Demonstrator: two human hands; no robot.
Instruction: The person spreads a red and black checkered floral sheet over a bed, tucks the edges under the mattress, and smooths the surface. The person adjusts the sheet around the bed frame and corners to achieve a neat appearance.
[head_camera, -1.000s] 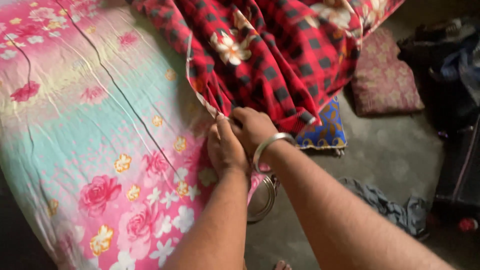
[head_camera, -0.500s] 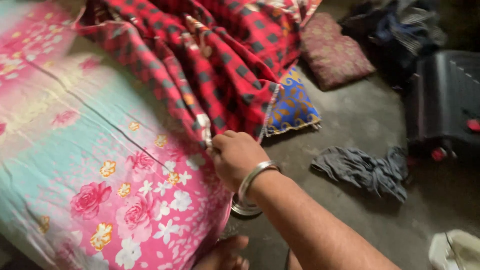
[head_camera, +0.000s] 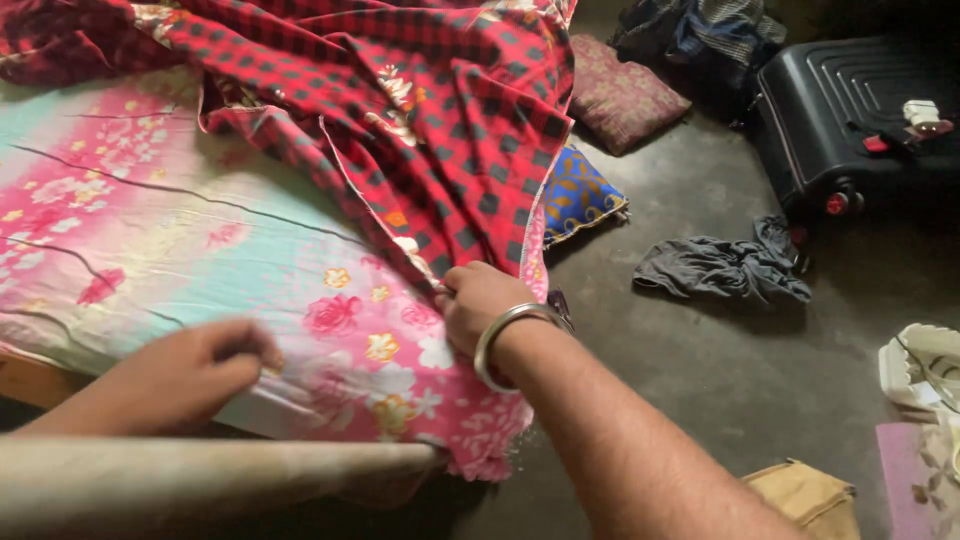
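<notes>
Down at the near edge: left hand (head_camera: 185, 375), fingers curled, pinching the hem of the pink-and-teal floral cotton bedsheet (head_camera: 200, 250) along the bed's side. Just past it, right hand (head_camera: 480, 300), silver bangle (head_camera: 505, 335) on the wrist, closed tight on the pale-trimmed edge of the red-and-black checked blanket with cream flowers (head_camera: 430, 120), right at the bed's corner. Blanket rumpled, heaped across the far part of the bed, spilling over the side. Beyond, on the grey floor: blue-and-yellow patterned cushion (head_camera: 575, 195), crumpled grey cloth (head_camera: 720, 268), black hard-shell suitcase (head_camera: 850, 110).
</notes>
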